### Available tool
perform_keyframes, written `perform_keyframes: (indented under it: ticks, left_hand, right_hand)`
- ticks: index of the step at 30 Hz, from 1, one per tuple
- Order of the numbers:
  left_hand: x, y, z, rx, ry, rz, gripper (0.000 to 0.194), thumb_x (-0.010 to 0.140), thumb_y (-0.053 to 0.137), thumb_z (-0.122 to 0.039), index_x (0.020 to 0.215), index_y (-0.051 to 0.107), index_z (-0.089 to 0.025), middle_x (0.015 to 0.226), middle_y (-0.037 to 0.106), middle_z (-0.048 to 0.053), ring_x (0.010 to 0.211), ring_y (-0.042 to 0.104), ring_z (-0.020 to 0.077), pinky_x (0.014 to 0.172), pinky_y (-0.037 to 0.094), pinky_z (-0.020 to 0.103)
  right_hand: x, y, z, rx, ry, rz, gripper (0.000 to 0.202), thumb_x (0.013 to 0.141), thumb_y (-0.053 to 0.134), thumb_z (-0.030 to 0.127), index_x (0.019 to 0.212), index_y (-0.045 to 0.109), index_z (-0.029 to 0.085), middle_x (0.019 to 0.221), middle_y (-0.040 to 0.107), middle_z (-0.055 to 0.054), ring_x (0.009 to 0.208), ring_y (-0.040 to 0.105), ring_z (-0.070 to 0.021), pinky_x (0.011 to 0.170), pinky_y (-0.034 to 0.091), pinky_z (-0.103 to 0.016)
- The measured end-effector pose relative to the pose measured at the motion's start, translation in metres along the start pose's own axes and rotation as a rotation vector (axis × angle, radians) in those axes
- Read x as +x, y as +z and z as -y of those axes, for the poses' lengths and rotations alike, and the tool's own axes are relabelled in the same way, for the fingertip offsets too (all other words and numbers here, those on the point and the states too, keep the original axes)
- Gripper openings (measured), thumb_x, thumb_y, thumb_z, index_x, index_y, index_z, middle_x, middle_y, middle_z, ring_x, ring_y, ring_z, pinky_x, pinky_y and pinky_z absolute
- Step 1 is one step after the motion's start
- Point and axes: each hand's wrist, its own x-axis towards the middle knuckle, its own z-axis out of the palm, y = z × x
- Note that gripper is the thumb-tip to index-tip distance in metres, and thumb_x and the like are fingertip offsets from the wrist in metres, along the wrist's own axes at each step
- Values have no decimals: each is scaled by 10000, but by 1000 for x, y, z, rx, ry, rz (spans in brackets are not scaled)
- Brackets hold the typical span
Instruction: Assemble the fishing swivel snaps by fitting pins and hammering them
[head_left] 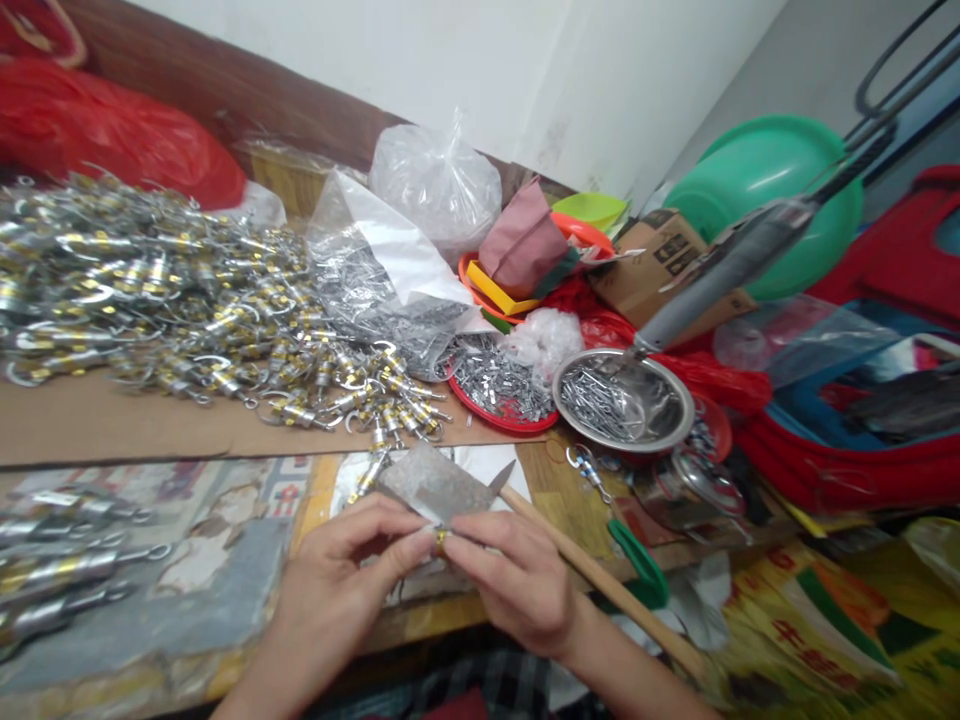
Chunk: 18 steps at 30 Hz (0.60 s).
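Beyond and left of the hands, a big heap of finished swivel fittings [150, 290] covers a cardboard sheet [112, 425], silver bodies with brass bands and hooked ends, the nearest ones spilling almost to the fingertips. Far right of the hands, a green basin [757, 190] stands on edge, with a red crate [847, 460] below it. Straight ahead, past the heap's edge, clear plastic bags [420, 230] of small metal parts slump together. Ahead and right of the right hand, a red tray [502, 390] holds loose silver pins; beside it sits a steel bowl [622, 400] with more pins. Just beyond the fingertips lies a grey metal block [435, 485]; a wooden handle [600, 585] runs from it past the right wrist. Left of the left hand, more fittings [60, 580] lie blurred on the table. One stray fitting [589, 470] lies ahead and right of the right hand. Left hand [337, 590] and right hand [517, 585] meet fingertip to fingertip, both pinched narrow on one small brass-banded piece [441, 540] held between them, just in front of the block. Judged step: assembling a single fitting, seating its band or pin by finger. The piece is too small and blurred to tell how far seated. The next move seems to call for steady alignment and a firm pinch so the piece does not slip.
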Motion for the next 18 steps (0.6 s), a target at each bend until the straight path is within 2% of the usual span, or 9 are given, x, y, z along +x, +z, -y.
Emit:
perform_keyframes:
  ticks: [2, 4, 6, 8, 11, 13, 16, 18]
  left_hand:
    - [0, 0, -1, 58, 31, 46, 130, 724, 594, -282, 638, 678, -233, 653, 625, 9, 650, 589, 161, 615, 445, 237]
    - [-1, -1, -2, 102, 64, 26, 141, 730, 584, -289, 639, 679, -238, 686, 618, 16, 694, 587, 170, 639, 442, 242]
    - [-1, -1, -3, 121, 77, -18, 128, 718, 593, -292, 643, 686, -245, 771, 637, 26, 776, 591, 188, 704, 443, 253]
    - [-1, -2, -4, 100, 57, -14, 131, 718, 590, -296, 645, 688, -247, 830, 658, 28, 821, 596, 198, 751, 441, 263]
    - [-2, -1, -3, 23, -46, 74, 149, 738, 567, -310, 676, 686, -243, 776, 683, 17, 762, 616, 186, 718, 464, 256]
    - [-3, 2, -1, -85, -151, 80, 123, 704, 605, -319, 758, 683, -240, 771, 697, 12, 744, 631, 183, 692, 489, 250]
    - [-5, 8, 4, -320, -306, 16, 379, 585, 709, -292, 949, 632, -224, 876, 708, 24, 828, 644, 203, 722, 518, 257]
    - [-7, 12, 6, -429, -371, 3, 510, 551, 736, -277, 1031, 579, -205, 878, 704, 36, 850, 645, 209, 731, 526, 262]
  right_hand:
    - [1, -4, -2, -41, -69, 13, 289, 802, 464, 58, 1057, 581, 127, 949, 651, -121, 905, 597, -173, 739, 504, -276]
    - [4, -7, -3, -56, -77, 15, 282, 812, 445, 77, 1046, 593, 133, 947, 659, -121, 896, 606, -173, 734, 511, -281]
    - [7, -8, -3, -53, -34, 4, 287, 796, 455, 66, 1022, 612, 148, 940, 666, -111, 863, 620, -164, 717, 517, -267]
    - [8, -7, -2, -22, 31, -6, 292, 774, 471, 48, 986, 636, 163, 933, 670, -100, 825, 631, -156, 699, 521, -252]
    - [8, -2, 1, 84, 145, -36, 282, 766, 489, 48, 951, 659, 177, 894, 679, -84, 768, 643, -140, 662, 529, -223]
    - [8, 0, 5, 156, 225, -70, 245, 764, 526, 77, 938, 667, 177, 858, 684, -80, 734, 646, -135, 645, 533, -214]
    - [10, -1, 9, 202, 352, -61, 180, 750, 584, 139, 898, 686, 160, 795, 691, -79, 692, 646, -142, 632, 534, -223]
    - [15, -6, 3, 239, 428, 66, 142, 742, 615, 187, 852, 699, 158, 748, 694, -59, 657, 643, -134, 603, 527, -210]
